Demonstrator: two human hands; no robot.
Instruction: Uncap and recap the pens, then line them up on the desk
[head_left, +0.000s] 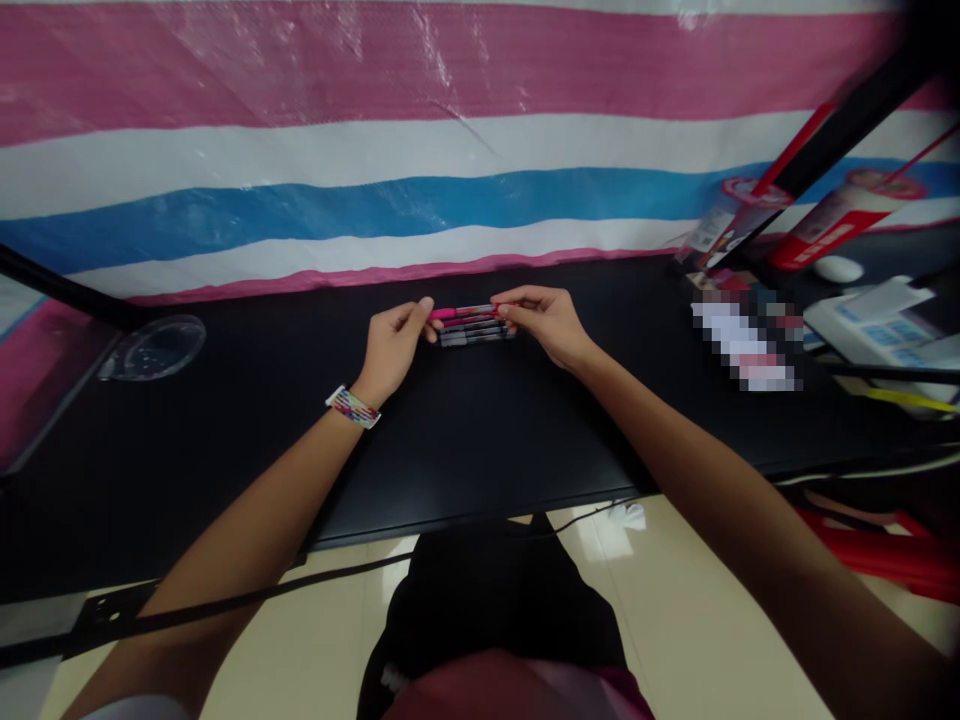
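Note:
Between my hands, just above the black table, a pen (466, 312) with a pink end and a clear barrel lies crosswise. My left hand (396, 342) is closed, its thumb and fingers pinching the pink end. At the other end, where it looks red, my right hand (546, 322) pinches it as well. Right below lie several more pens (474, 333), side by side in a row, with dark and clear barrels. Fingertips of both hands come close to the ends of that row; whether they touch it I cannot tell.
A clear round plastic lid (154, 348) lies at the left on the black table (465, 440). Toward the right stand two cups with red straws, a clear cup (709, 235) and a red one (829, 230), near a white rounded object (838, 269). A striped sheet (420, 215) hangs behind.

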